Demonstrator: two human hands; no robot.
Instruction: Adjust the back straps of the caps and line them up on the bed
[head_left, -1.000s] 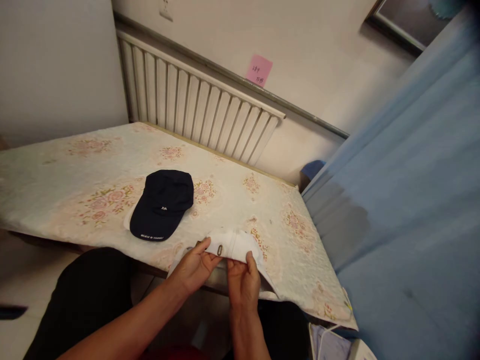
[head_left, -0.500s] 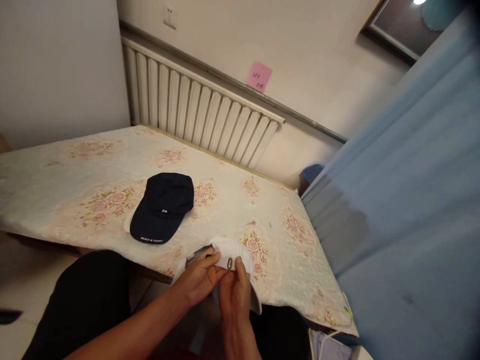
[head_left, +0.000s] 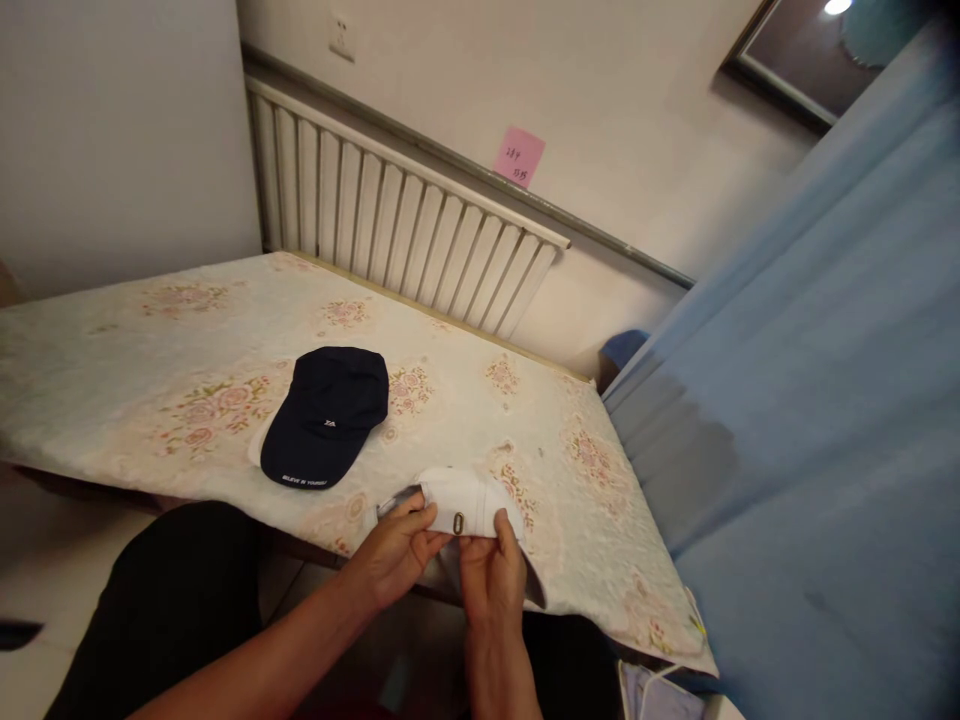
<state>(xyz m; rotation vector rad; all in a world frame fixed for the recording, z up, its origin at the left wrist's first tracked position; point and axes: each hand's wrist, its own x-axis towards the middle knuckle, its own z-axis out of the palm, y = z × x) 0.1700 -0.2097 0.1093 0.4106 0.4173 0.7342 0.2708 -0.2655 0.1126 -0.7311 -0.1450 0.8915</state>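
Observation:
A white cap (head_left: 466,497) lies at the near edge of the table, its strap with a small metal buckle facing me. My left hand (head_left: 396,555) pinches the cap's back edge from the left. My right hand (head_left: 493,577) grips the same edge from the right, thumb up on the fabric. Both hands are closed on the cap. A dark navy cap (head_left: 328,415) with small white lettering rests on the table farther back and to the left, touched by neither hand.
The table (head_left: 165,350) carries a pale floral cloth. A white radiator (head_left: 397,225) runs along the back wall under a pink sticky note (head_left: 519,157). A blue curtain (head_left: 810,420) hangs close on the right. My dark-clothed lap (head_left: 172,600) is below the table edge.
My hands shifted on the white cap: they drew together half a second ago, then spread slightly apart again, turning the cap's strap edge a little. The navy cap has not moved.

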